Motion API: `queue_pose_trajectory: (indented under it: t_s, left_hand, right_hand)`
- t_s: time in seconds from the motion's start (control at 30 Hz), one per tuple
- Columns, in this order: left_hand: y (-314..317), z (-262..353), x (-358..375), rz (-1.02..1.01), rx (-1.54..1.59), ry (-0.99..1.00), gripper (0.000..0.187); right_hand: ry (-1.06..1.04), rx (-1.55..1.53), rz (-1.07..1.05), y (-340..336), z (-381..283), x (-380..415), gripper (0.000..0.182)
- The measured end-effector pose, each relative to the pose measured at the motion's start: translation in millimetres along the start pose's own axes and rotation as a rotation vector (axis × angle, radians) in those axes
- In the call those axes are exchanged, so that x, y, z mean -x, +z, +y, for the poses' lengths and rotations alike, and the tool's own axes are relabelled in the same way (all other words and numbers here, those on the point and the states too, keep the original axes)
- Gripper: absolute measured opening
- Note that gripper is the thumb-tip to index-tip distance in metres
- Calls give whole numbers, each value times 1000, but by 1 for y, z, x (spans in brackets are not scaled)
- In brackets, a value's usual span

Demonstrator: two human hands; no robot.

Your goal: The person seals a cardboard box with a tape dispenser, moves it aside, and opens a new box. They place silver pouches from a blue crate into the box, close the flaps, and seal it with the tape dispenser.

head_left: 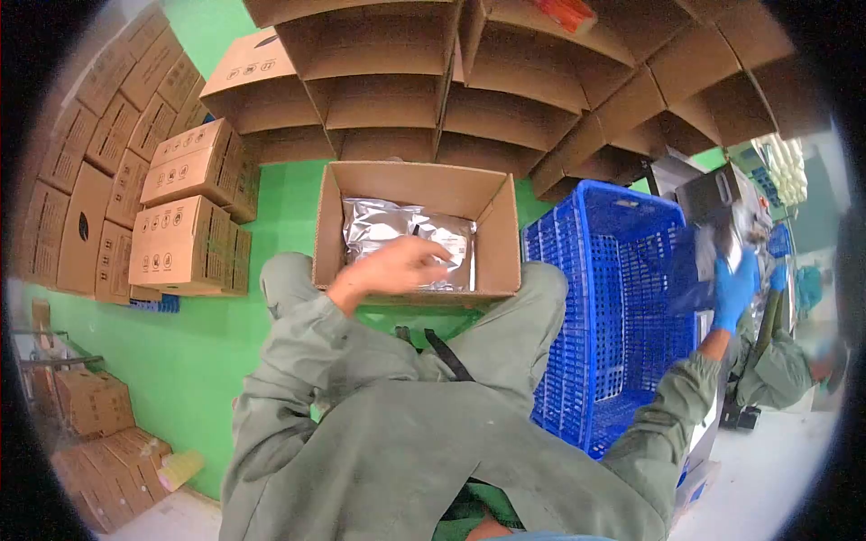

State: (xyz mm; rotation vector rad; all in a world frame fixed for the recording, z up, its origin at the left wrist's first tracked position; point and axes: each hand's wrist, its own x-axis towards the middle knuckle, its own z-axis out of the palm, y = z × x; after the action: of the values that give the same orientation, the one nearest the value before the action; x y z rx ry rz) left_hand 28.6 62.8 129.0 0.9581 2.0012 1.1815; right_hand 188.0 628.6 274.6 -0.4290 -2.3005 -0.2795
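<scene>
Left hand point(397, 266), bare, reaches into the open cardboard box point(415, 185) resting on the knees; fingers curled down onto a silver foil pouch point(401, 225) lying flat inside, seemingly pressing or pinching it, grip not clear. Right hand point(732, 290), in a blue glove, is raised far right beside the blue plastic crate point(613, 316), closed on a blurred pouch-like item; cannot tell more.

Judgement: pouches sit best laid flat and square to the box walls, pressed down evenly.

Around: stacked sealed cartons point(180, 216) far left, flattened cartons point(99, 424) near left, open box flaps point(451, 81) overhead. Crate crowds the right side.
</scene>
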Motion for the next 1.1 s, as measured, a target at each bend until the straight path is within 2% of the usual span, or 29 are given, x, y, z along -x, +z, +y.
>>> queue_pose_trajectory:
  t_s: [0.03,0.1,0.17,0.2,0.23,0.3,0.37,0.4,0.43,0.47,0.5,0.57,0.6,0.67,0.7,0.77,0.8,0.9,0.97,1.0,1.03,1.07,1.1]
  left_hand:
    - [13,24,-8,-66,32,123,37]
    - [39,60,-31,-298,194,147,42]
    - [71,81,-51,-214,197,257,49]
    - [81,97,-62,-212,192,264,49]
    - [87,116,-70,131,467,394,55]
    - [78,114,-77,621,875,438,59]
    - [33,96,-67,844,966,309,52]
    - [10,98,-48,932,929,254,47]
    - [-5,101,-40,1035,862,570,40]
    - [-23,104,-24,1098,615,548,38]
    - [-32,110,-15,1096,612,533,38]
    - [-44,121,-4,1074,459,449,36]
    - [-46,128,-1,1065,461,435,36]
    - [-49,136,1,1083,324,443,36]
    - [-52,127,-3,1080,330,438,36]
    - [-53,99,-9,1066,237,213,39]
    - [-49,95,-8,1087,200,256,44]
    - [-38,104,-7,1145,308,384,39]
    - [-36,113,-8,1163,251,541,30]
    - [-35,105,-9,1168,167,604,27]
    - [-34,95,-12,1173,81,673,23]
    - [-27,82,-17,1168,83,670,23]
    - [-15,63,-22,1163,140,531,27]
  right_hand:
    - [53,-71,-173,-20,-55,-17,44]
    - [88,-360,-116,-48,-130,-33,37]
    - [211,-682,-53,-65,-186,-33,36]
    - [343,-1048,-14,-67,-220,-25,35]
    - [471,-1420,23,-63,-250,-16,35]
    - [587,-1815,-151,-40,-289,20,46]
    - [611,-1643,-520,-14,-303,62,67]
    - [605,-1667,-307,-15,-317,66,74]
    - [599,-1681,-88,-14,-330,68,81]
    - [493,-1642,-40,-21,-337,64,87]
    - [506,-1643,-49,-26,-347,57,87]
    - [16,-1523,-273,-26,-372,37,86]
    - [32,-1521,-280,-28,-384,32,86]
    - [321,-1738,-354,-26,-403,21,79]
    - [326,-1733,-358,-11,-407,21,79]
    - [304,-1645,-305,19,-412,36,60]
    - [325,-1568,-277,14,-412,43,50]
    - [339,-1681,-171,-12,-409,42,60]
    - [179,-1448,-79,-13,-395,43,56]
    - [81,-1483,-27,-2,-389,48,55]
    - [88,-1481,-30,10,-384,54,55]
    - [-18,-1326,-76,22,-379,61,54]
    - [-121,-1167,-120,35,-376,72,54]
